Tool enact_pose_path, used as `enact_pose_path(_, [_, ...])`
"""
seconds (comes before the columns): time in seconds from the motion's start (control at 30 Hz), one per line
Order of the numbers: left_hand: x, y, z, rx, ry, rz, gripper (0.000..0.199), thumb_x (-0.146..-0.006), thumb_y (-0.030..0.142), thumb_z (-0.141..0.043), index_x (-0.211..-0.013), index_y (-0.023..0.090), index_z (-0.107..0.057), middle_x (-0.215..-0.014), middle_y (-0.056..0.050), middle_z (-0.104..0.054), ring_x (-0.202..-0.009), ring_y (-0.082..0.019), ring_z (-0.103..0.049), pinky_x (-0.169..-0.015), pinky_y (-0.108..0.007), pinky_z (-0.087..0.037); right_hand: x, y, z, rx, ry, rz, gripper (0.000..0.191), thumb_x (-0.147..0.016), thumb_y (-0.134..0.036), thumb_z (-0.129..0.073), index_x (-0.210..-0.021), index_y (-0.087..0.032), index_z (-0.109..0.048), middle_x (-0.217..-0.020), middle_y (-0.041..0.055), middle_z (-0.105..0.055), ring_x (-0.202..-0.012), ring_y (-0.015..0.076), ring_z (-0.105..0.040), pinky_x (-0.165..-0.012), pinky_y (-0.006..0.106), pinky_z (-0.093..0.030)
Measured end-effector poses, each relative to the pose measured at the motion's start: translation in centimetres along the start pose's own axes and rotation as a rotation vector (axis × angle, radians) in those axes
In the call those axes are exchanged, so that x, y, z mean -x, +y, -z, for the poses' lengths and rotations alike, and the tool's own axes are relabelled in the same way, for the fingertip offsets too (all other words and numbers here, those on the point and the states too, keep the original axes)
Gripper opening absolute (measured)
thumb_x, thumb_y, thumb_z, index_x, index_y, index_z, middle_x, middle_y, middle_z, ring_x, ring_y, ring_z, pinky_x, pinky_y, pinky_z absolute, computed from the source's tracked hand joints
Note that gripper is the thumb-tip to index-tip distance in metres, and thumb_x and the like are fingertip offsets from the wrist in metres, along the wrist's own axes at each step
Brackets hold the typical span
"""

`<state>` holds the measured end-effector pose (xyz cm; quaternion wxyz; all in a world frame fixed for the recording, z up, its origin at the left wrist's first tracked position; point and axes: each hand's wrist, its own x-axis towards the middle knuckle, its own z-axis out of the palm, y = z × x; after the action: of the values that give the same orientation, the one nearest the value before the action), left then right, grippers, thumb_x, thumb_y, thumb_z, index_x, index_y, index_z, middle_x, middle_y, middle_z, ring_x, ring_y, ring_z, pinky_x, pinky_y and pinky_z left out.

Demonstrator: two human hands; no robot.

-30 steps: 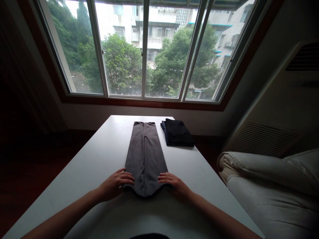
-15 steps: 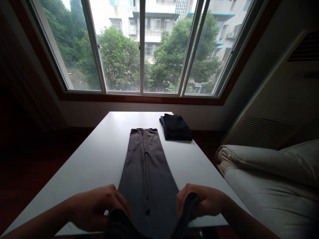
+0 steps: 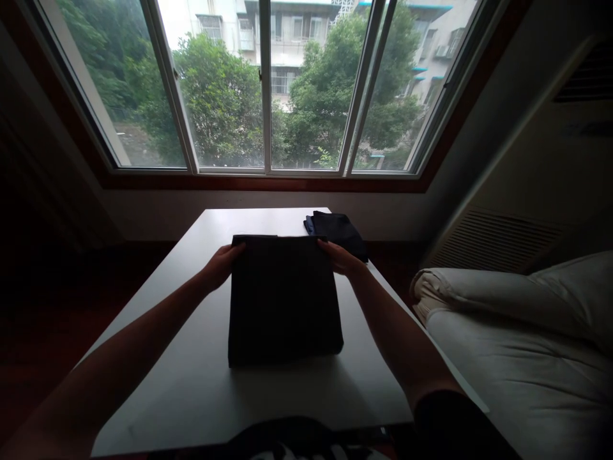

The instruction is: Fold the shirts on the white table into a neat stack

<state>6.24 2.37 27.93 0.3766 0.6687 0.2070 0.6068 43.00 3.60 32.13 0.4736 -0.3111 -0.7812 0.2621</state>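
A pair of dark trousers point(image 3: 286, 300), folded over into a block, is spread between my two hands above the middle of the white table point(image 3: 167, 332). My left hand point(image 3: 224, 265) pinches its far left corner, and my right hand point(image 3: 339, 255) grips the far right corner. The near folded edge hangs low over the table; whether it touches is hard to tell in the shadow. Just beyond my right hand lies a stack of folded dark clothes point(image 3: 338, 230), partly covered by that hand.
To the right of the table stands a pale padded sofa point(image 3: 479, 338). A wide window point(image 3: 268, 96) with a reddish-brown frame is behind the table's far end. A vented cabinet-like unit point(image 3: 507, 243) leans into view at the right.
The trousers lay lengthwise with their near end in my hands; now they are doubled over. Both hands have moved forward, carrying that end toward the far side.
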Motion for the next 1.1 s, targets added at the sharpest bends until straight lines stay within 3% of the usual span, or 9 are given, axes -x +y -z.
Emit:
enact_pose_path(0.1, [-4.7, -3.6, 0.5, -0.249, 0.271, 0.216, 0.047, -0.089, 0.051, -0.072, -0.118, 0.014, -0.065, -0.099, -0.01, -0.073, -0.086, -0.023, -0.069, -0.073, -0.032, -0.055, -5.8, 2.1, -0.8, 0.206, 0.145, -0.232, 0.055, -0.106, -0.062, -0.042, -0.113, -0.014, -0.069, -0.088, 0.0084, -0.075, -0.083, 0.0183, -0.071, -0.078, 0.029, -0.059])
enact_pose_path(0.17, [-5.4, -6.6, 0.8, -0.342, 0.322, 0.306, 0.05, -0.083, 0.044, -0.078, -0.121, 0.015, -0.062, -0.098, -0.011, -0.073, -0.086, -0.024, -0.069, -0.073, -0.033, -0.054, -7.3, 4.4, -1.4, 0.296, 0.214, -0.326, 0.048, -0.104, -0.057, -0.05, -0.117, -0.014, -0.066, -0.09, 0.0087, -0.074, -0.078, 0.0176, -0.07, -0.075, 0.029, -0.058])
enact_pose_path(0.27, [-4.7, -10.7, 1.5, -0.431, 0.343, 0.305, 0.062, -0.073, 0.034, -0.085, -0.127, 0.017, -0.061, -0.1, -0.01, -0.074, -0.093, -0.027, -0.069, -0.079, -0.033, -0.052, -6.6, 8.0, -2.3, 0.462, 0.278, -0.332, 0.042, -0.1, -0.053, -0.059, -0.12, -0.017, -0.067, -0.097, 0.0095, -0.075, -0.084, 0.0207, -0.071, -0.079, 0.03, -0.055])
enact_pose_path(0.37, [-4.6, -12.8, 2.2, -0.608, 0.343, 0.159, 0.062, -0.074, 0.033, -0.083, -0.131, 0.021, -0.063, -0.117, -0.011, -0.073, -0.11, -0.031, -0.066, -0.09, -0.033, -0.049, -5.0, 10.4, -3.2, 0.755, 0.297, -0.239, 0.044, -0.097, -0.052, -0.063, -0.129, -0.022, -0.067, -0.104, 0.0102, -0.075, -0.098, 0.0267, -0.07, -0.085, 0.032, -0.052])
enact_pose_path(0.5, [-6.2, -13.0, 2.5, -0.634, 0.319, 0.054, 0.043, -0.077, 0.029, -0.08, -0.118, 0.022, -0.072, -0.126, -0.01, -0.072, -0.122, -0.031, -0.061, -0.102, -0.034, -0.045, -4.5, 11.2, -4.1, 0.924, 0.316, -0.13, 0.059, -0.099, -0.052, -0.06, -0.151, -0.026, -0.053, -0.109, 0.0115, -0.074, -0.102, 0.029, -0.069, -0.089, 0.034, -0.05])
enact_pose_path(0.63, [-7.7, -12.7, 2.1, -0.553, 0.35, 0.087, 0.031, -0.078, 0.026, -0.077, -0.107, 0.018, -0.074, -0.118, -0.012, -0.074, -0.117, -0.031, -0.064, -0.099, -0.034, -0.047, -6.7, 11.0, -4.1, 0.895, 0.312, -0.019, 0.053, -0.1, -0.047, -0.059, -0.149, -0.026, -0.057, -0.115, 0.0096, -0.073, -0.105, 0.0244, -0.068, -0.095, 0.03, -0.048])
enact_pose_path(0.83, [-9.1, -12.1, 1.5, -0.39, 0.388, 0.093, 0.053, -0.074, 0.027, -0.082, -0.124, 0.017, -0.068, -0.117, -0.012, -0.073, -0.112, -0.029, -0.067, -0.091, -0.032, -0.052, -10.7, 11.8, -3.5, 0.751, 0.318, -0.07, 0.057, -0.095, -0.044, -0.068, -0.147, -0.023, -0.059, -0.117, 0.0084, -0.073, -0.108, 0.0228, -0.068, -0.097, 0.03, -0.05])
enact_pose_path(0.93, [-9.7, -11.8, 1.5, -0.316, 0.375, 0.087, 0.063, -0.074, 0.025, -0.083, -0.133, 0.017, -0.064, -0.118, -0.013, -0.072, -0.106, -0.028, -0.069, -0.088, -0.032, -0.055, -11.4, 12.6, -3.5, 0.683, 0.331, -0.038, 0.047, -0.093, -0.033, -0.069, -0.139, -0.023, -0.066, -0.121, 0.0068, -0.074, -0.11, 0.0224, -0.068, -0.099, 0.03, -0.05])
enact_pose_path(1.1, [-10.7, -11.7, 1.4, -0.127, 0.225, 0.077, 0.072, -0.079, 0.025, -0.08, -0.146, 0.017, -0.055, -0.113, -0.012, -0.073, -0.086, -0.021, -0.071, -0.077, -0.031, -0.059, -11.2, 12.9, -3.0, 0.515, 0.353, 0.024, 0.028, -0.093, -0.024, -0.06, -0.114, -0.021, -0.078, -0.112, 0.0042, -0.078, -0.104, 0.02, -0.07, -0.097, 0.029, -0.052])
